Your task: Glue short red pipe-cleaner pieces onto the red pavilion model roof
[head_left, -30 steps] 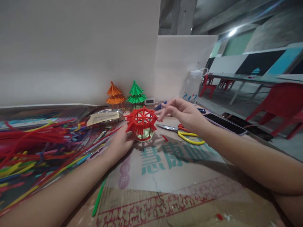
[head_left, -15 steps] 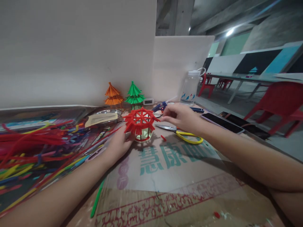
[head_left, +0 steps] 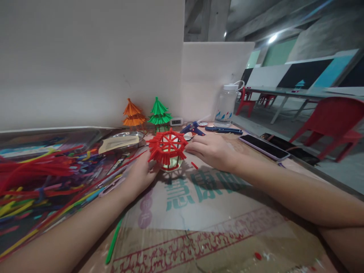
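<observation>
A small red pipe-cleaner pavilion [head_left: 167, 148] with a pale base stands on the printed cardboard sheet [head_left: 199, 197]. My left hand [head_left: 140, 172] is closed on its left side and holds it. My right hand [head_left: 213, 151] rests low on the cardboard just right of the pavilion, palm down and fingers together and curled, pointing at it. What lies under that hand is hidden. A short red pipe-cleaner scrap [head_left: 194, 165] lies beside its fingers.
Finished orange [head_left: 132, 113] and green [head_left: 159, 112] pavilions stand by the white wall. A heap of coloured pipe cleaners [head_left: 42, 174] fills the left. A metal dish [head_left: 125, 139], glue gun [head_left: 193, 128], water bottle [head_left: 226, 106] and phones [head_left: 263, 147] sit behind and right. Red chairs [head_left: 335, 125] stand beyond the table edge.
My right hand has dropped from above the pavilion's roof to the cardboard, covering the spot where the yellow-handled scissors lay. My left hand keeps hold of the pavilion.
</observation>
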The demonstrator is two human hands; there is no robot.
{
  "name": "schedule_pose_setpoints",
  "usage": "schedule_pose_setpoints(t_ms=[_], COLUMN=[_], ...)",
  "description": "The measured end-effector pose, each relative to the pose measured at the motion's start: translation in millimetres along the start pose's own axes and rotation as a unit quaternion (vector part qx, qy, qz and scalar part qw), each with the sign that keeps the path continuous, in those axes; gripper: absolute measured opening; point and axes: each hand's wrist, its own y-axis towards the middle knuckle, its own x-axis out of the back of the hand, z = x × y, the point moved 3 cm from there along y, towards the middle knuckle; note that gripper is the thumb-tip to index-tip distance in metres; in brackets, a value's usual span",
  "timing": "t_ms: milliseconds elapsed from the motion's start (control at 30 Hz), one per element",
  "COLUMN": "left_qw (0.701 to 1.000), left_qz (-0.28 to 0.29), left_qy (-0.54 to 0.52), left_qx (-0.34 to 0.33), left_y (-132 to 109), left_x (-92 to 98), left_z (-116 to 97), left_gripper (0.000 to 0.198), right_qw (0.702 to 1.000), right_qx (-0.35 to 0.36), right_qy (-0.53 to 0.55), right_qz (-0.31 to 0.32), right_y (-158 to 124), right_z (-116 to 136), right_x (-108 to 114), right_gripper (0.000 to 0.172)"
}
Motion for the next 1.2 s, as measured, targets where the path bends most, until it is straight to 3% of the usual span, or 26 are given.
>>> schedule_pose_setpoints(t_ms=[100, 200, 300, 433, 533, 667, 900, 1033, 1200], left_qw=[1.0, 1.0, 1.0, 1.0, 1.0, 1.0, 0.999, 0.998, 0.996], left_qz=[0.0, 0.005, 0.007, 0.01, 0.008, 0.002, -0.007, -0.009, -0.007], left_qy=[-0.005, -0.009, -0.009, -0.008, -0.003, -0.005, -0.03, -0.059, -0.085], left_qx=[-0.001, 0.007, 0.02, 0.027, 0.03, 0.024, 0.026, 0.018, 0.021], left_y=[0, 0, -1, -1, -1, -2, -3, -3, -3], left_x=[-0.6, -1.1, -0.6, 0.6, 0.5, -0.9, -2.8, -4.3, -6.1], left_z=[1, 3, 3, 1, 2, 5, 9, 11, 13], left_gripper=[0.036, 0.038, 0.037, 0.036, 0.036, 0.036, 0.039, 0.039, 0.036], right_qw=[0.996, 0.966, 0.922, 0.935, 0.932, 0.929, 0.891, 0.863, 0.88], right_qx=[-0.024, -0.12, -0.235, -0.255, -0.25, -0.264, -0.322, -0.374, -0.364], right_qy=[0.085, 0.221, 0.307, 0.158, 0.061, 0.113, 0.233, 0.285, 0.287], right_qz=[-0.029, -0.056, 0.02, 0.189, 0.254, 0.235, 0.218, 0.186, 0.106], right_y=[5, 12, 14, 8, 3, 2, -1, -5, -8], right_z=[3, -1, -13, -38, -59, -67, -41, -37, -38], right_x=[6, 16, 21, 22, 19, 16, -2, -26, -44], right_gripper=[0.02, 0.022, 0.031, 0.031, 0.029, 0.036, 0.072, 0.046, 0.027])
